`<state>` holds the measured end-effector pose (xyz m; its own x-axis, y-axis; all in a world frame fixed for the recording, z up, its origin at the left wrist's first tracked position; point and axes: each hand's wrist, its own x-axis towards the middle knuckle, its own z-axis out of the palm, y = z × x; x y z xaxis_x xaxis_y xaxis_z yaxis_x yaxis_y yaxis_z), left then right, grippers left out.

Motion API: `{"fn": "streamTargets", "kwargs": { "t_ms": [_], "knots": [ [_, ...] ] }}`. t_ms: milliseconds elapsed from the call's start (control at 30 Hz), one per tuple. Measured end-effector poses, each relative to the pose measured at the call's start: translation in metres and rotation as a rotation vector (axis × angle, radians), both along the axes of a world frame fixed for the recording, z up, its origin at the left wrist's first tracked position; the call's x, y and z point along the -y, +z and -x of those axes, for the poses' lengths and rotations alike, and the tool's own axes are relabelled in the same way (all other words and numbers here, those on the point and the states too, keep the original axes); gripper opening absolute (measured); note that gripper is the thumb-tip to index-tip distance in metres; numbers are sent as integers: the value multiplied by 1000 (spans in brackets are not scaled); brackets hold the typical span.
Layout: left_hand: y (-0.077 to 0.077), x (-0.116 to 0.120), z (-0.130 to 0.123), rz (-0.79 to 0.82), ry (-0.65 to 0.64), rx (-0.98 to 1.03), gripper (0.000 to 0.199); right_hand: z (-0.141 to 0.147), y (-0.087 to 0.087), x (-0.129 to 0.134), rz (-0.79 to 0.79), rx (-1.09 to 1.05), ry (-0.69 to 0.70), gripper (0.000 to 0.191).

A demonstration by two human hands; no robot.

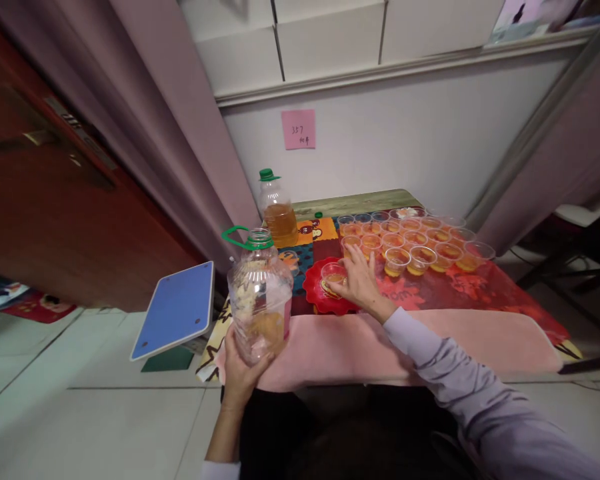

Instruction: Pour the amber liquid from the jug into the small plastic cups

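Note:
My left hand (pixel 243 370) grips a large clear plastic jug (pixel 260 300) low on its side. The jug has no cap, a green handle at its neck, and some amber liquid in the bottom. A clear plastic cup (pixel 333 272) stands on a red scalloped plate (pixel 316 293). My right hand (pixel 360 277) is around the cup's right side, thumb in front and fingers behind. To the right, several clear cups (pixel 397 261) holding amber liquid are lined up in rows. Behind the held jug stands a second jug (pixel 281 223), green-capped and partly full.
A loose green cap (pixel 319 215) lies near the table's back edge. Pink cloth (pixel 330 347) covers the front edge of the low table. A blue-topped stand (pixel 177 303) is at the left, before a brown door (pixel 55 200). A white wall (pixel 370 140) rises behind.

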<state>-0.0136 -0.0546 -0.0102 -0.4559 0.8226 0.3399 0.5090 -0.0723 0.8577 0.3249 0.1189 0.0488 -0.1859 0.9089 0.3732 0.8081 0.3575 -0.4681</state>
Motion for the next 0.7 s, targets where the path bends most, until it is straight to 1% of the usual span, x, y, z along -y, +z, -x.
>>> {"fn": "streamTargets", "kwargs": {
  "t_ms": [67, 167, 267, 367, 500, 600, 700],
  "knots": [
    [0, 0, 1, 21, -33, 42, 114, -13, 6, -5, -36, -77, -29, 52],
    [-1, 0, 2, 46, -61, 90, 116, -43, 12, -16, -132, -140, -95, 52],
    [-2, -1, 2, 61, -71, 112, 120, -76, 10, -27, -215, -85, -149, 51],
    [-3, -2, 1, 51, -87, 131, 120, -101, 1, -34, -232, 9, -156, 51],
    [-1, -2, 0, 58, -77, 125, 120, -113, -12, -36, -207, 111, -150, 55],
    [2, -1, -2, 48, -66, 119, 119, -112, -21, -35, -169, 153, -165, 56],
    [4, 0, -3, 35, -83, 134, 115, -109, -28, -33, -140, 170, -168, 54]
  ]
}}
